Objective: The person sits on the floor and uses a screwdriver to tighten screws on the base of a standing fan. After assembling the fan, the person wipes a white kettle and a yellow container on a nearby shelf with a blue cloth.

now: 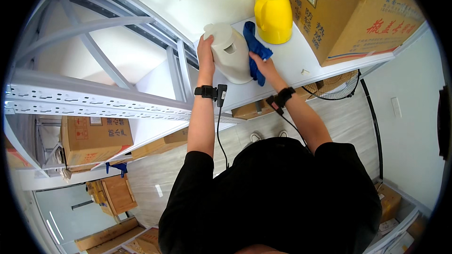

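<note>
A white jug [231, 61] with a lid stands tilted in the picture on the white shelf [292, 68]. Around its left side, near the top, my left hand [205, 52] is closed. On the jug's other side my right hand [265, 67] grips a blue cloth [256, 49], which lies close along the jug's wall. Whether the cloth presses on the jug I cannot tell. Just behind the cloth stands a yellow jug [274, 16] with a lid and a handle, touched by neither hand.
A large cardboard box [348, 16] fills the shelf's right end. Grey metal shelf posts [99, 96] rise at the left. Below the shelf edge on the right is a round wire fan guard [336, 85]. Another cardboard box [96, 136] sits on a lower shelf at left.
</note>
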